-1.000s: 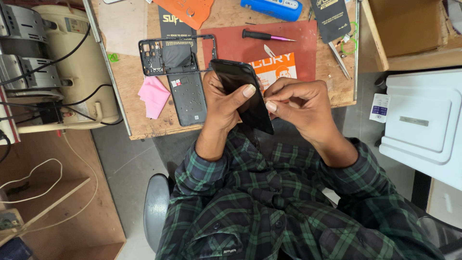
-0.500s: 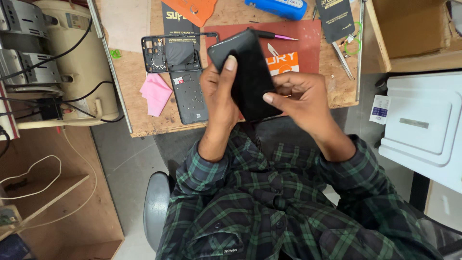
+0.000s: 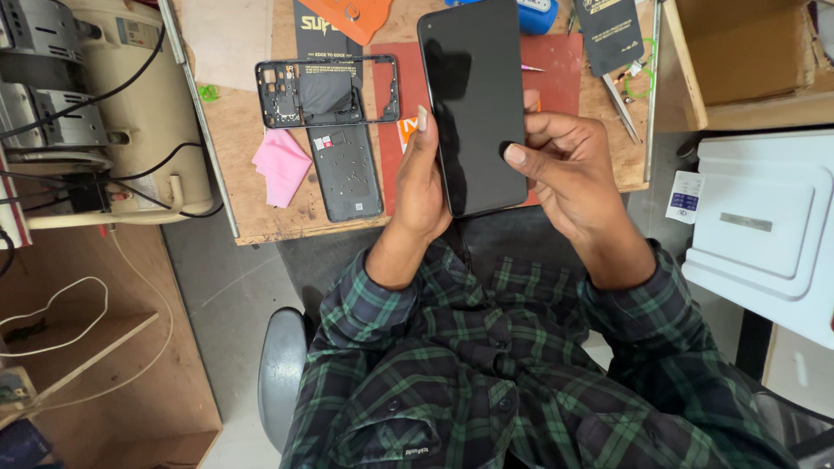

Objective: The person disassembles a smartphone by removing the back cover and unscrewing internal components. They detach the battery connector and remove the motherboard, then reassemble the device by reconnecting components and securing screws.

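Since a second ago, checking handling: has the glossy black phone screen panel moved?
Yes. The black screen panel rose up-frame, now covering more of the red mat.

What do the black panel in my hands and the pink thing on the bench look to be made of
The black panel looks like glass: flat, glossy, with soft reflections on its face. The pink thing seems to be soft cloth, matte and creased, though it could be paper. The bench looks like bare, scuffed wood.

Holding a black phone screen (image 3: 473, 104) upright over the wooden bench (image 3: 252, 139) — left hand (image 3: 423, 187) cradling its edge, right hand (image 3: 569, 169) thumb pressed on the glass. Beside it — empty phone frame (image 3: 326, 91), pink cloth (image 3: 282, 165).
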